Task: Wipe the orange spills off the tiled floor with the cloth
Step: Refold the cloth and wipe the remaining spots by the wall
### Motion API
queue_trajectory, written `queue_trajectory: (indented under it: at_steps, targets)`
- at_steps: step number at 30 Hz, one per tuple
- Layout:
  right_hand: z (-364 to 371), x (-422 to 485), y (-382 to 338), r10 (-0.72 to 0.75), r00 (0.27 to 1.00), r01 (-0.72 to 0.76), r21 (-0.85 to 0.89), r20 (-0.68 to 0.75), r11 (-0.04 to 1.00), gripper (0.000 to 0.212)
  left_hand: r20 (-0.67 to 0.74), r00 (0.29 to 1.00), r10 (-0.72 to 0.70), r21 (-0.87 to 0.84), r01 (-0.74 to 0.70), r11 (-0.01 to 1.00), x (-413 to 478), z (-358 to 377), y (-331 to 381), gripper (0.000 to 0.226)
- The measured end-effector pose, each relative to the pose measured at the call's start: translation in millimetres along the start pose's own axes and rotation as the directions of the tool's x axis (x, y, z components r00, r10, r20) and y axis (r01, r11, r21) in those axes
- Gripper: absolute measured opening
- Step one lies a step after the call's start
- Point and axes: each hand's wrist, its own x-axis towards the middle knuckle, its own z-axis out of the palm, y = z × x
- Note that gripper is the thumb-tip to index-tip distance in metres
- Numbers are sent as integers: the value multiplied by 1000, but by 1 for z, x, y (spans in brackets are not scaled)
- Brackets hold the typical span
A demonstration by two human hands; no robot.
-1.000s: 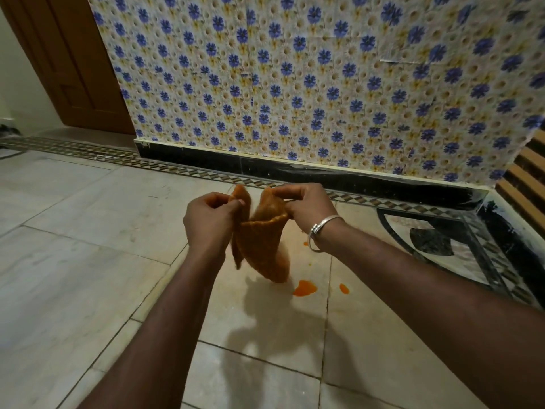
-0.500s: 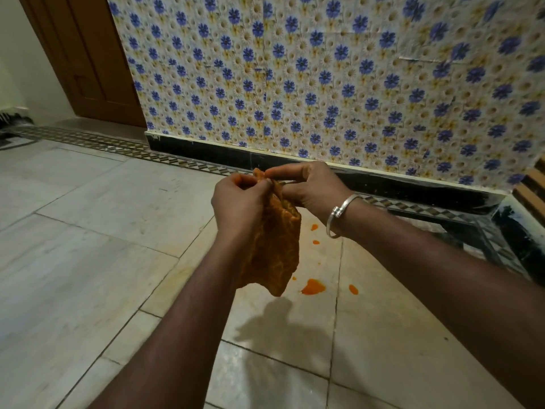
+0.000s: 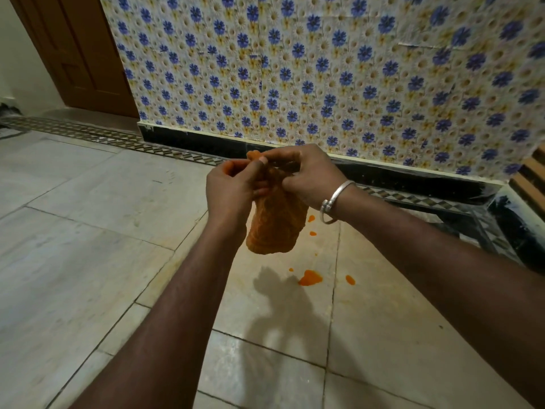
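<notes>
Item: soft, limp orange terry cloth (image 3: 272, 225), pinched at its top by your left hand (image 3: 228, 193) and right hand (image 3: 306, 178) (light; bunch it into a pad).

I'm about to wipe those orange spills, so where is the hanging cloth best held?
Probably at its gathered top, from above, where the left hand and right hand now pinch it. The cloth hangs bunched below them, so its loose lower end can drop onto the spills.

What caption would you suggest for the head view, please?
Left hand and right hand hold an orange cloth above orange spills on tiled floor.
</notes>
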Motion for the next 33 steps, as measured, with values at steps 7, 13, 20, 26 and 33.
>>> queue_trajectory:
  at_steps: [7,13,20,26,33]
  targets:
    - [-23,3,4,50,978,-85,173,200,981,47,385,907,-169,194,100,976,14,-26,-37,106]
    - [-31,6,21,146,952,-250,407,268,879,44,525,823,-218,162,155,975,4,-29,-45,56]
    - [3,-21,78,317,782,-618,605,537,502,72,351,896,-270,102,251,963,13,-25,-30,43]
    - [16,-15,72,407,877,-481,474,257,738,60,186,925,-331,348,253,903,19,-31,-37,52]
    - [21,-14,79,415,902,-420,457,117,784,13,221,879,-422,202,383,902,19,-29,-43,119]
